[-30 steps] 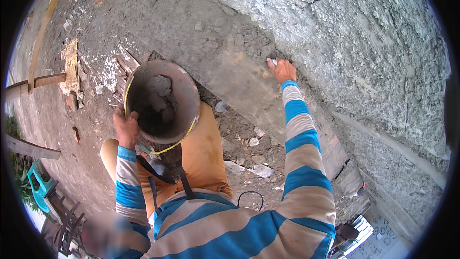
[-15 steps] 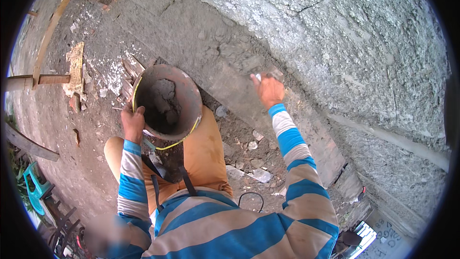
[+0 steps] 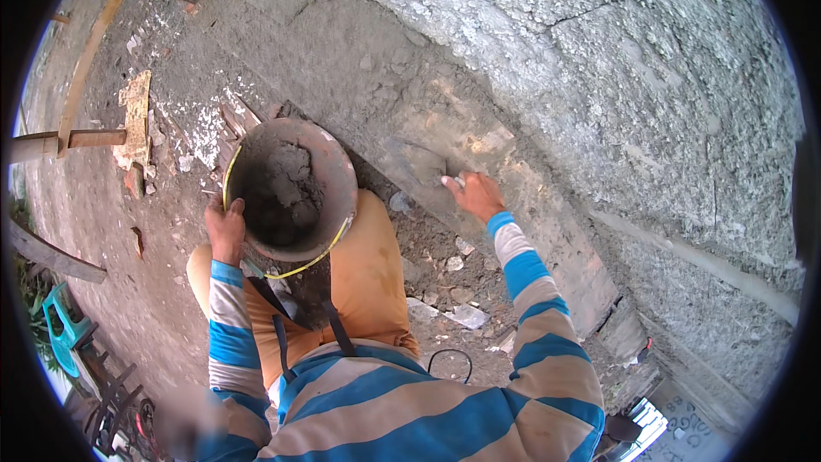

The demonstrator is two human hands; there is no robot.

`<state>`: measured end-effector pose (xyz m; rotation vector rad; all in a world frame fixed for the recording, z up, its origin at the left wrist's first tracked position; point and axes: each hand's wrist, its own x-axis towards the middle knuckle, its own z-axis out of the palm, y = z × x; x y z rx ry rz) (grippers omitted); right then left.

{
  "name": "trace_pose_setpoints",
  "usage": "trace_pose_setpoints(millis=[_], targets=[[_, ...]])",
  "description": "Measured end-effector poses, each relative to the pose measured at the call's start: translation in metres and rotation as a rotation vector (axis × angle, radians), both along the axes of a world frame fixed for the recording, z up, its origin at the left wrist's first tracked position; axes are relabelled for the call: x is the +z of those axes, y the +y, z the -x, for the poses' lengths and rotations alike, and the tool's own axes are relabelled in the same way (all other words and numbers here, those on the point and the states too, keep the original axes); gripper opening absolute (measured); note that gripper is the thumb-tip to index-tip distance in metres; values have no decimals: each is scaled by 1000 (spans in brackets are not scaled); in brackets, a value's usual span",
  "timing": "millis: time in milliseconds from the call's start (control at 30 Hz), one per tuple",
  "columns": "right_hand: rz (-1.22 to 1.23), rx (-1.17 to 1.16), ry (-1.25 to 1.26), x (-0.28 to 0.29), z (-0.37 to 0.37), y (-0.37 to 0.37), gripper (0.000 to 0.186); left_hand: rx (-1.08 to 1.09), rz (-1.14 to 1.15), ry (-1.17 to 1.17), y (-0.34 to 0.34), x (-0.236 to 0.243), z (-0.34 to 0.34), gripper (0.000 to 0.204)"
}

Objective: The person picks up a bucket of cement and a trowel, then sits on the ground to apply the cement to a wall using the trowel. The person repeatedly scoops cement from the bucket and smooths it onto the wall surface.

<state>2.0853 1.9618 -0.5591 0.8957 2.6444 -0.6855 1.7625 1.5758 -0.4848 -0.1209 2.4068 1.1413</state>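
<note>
- Trowel [image 3: 416, 162] in hand just above the centre of the frame, its grey-smeared blade low over a dusty ledge [image 3: 556, 244]; whether the whole face touches cannot be told.
- The right hand [image 3: 476, 195], right of centre, is closed around the pale handle; the left hand [image 3: 226, 227], left of centre, is clamped on the rim of a round bucket [image 3: 340, 169], thumb over the edge.
- Good spreading would call for a shallow blade angle, light even pressure and strokes along the ledge, the leading edge slightly raised so that it does not dig in.
- The bucket would serve best held steady and close, leaving each load a short trip.
- Inside it, grey mortar [image 3: 291, 173] sits in rough clumps; it looks stiff, likely to need firm pressing into hollows.
- At upper right, a wall [image 3: 650, 103] shows a coarse, pitted skin; crumbly material lines its foot, a seam that seems to deserve care.
- Below centre, angular rubble [image 3: 466, 316] with flat pale chips litters the dirt; at upper left, narrow wooden strips [image 3: 81, 73] cross brown ground.
</note>
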Motion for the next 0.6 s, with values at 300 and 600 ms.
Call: trace_pose_setpoints(millis=[300,600], targets=[[-220,-161,-154,-28,104,138,56,82,-19,-16,6,18,-2,15],[-464,-284,-63,-19,94,64,52,130,-14,-89,-14,18,-2,21]])
